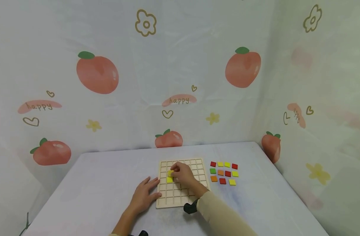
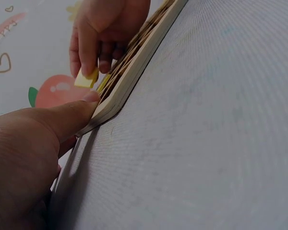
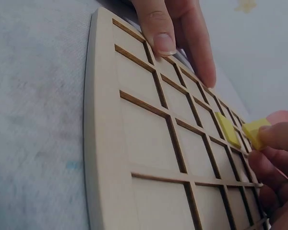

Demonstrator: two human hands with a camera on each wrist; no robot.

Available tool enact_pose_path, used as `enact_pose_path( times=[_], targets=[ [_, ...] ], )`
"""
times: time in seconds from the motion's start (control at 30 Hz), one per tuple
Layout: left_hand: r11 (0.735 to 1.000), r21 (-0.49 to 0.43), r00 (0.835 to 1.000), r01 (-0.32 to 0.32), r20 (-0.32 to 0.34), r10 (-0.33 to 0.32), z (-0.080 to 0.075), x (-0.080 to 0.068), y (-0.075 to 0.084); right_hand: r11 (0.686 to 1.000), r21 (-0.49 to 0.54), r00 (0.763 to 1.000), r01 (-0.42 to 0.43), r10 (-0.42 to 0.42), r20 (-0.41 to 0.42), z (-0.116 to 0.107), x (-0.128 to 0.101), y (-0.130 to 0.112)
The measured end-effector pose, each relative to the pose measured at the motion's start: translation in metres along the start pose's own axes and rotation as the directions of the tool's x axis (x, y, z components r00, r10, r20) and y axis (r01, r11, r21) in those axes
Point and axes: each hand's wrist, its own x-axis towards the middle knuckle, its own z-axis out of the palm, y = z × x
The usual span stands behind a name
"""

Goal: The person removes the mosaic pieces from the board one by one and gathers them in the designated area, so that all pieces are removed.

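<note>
We see a pale table (image 1: 88, 183) low in the frame, backed by a peach-print cloth (image 1: 97, 73). Our left hand (image 1: 142, 196) lies flat against the grid board (image 1: 194, 164); our right hand (image 1: 184, 173) pinches a yellow tile (image 1: 170, 172) over it. Loose tiles (image 1: 224, 172) lie to the right.

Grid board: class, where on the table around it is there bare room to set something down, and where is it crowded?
Bare cloth lies left of the left hand and along the table edge behind the grid board. Crowded: right of the board, where loose tiles sit, and mid-board, where the right hand pinches a yellow tile.
</note>
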Motion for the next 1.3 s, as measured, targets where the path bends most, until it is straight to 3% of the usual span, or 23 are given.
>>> enact_pose_path(
  times=[0.3,0.63,0.73,0.97,1.3],
  targets=[
    [1.0,0.003,1.0,0.002,0.004,-0.002,0.001,0.001,-0.001,0.993,0.115,0.998,0.028,-0.035,0.061,-0.02,-0.009,0.007],
    [1.0,-0.003,0.999,-0.024,-0.032,0.024,0.003,0.002,-0.004,0.994,0.099,0.999,0.037,-0.04,0.027,-0.051,-0.025,0.021],
    [1.0,-0.001,0.999,-0.025,-0.032,0.025,0.003,0.002,-0.005,0.995,0.098,1.0,0.017,-0.018,0.012,-0.06,-0.031,0.023],
    [1.0,0.004,0.999,-0.017,-0.03,0.017,0.004,0.002,-0.006,0.978,0.208,0.999,-0.012,0.019,-0.032,-0.081,-0.043,0.024],
    [1.0,-0.001,0.999,-0.013,-0.029,0.013,0.004,0.001,-0.004,0.982,0.148,0.979,-0.119,0.141,-0.145,-0.113,-0.05,0.033]
  ],
)
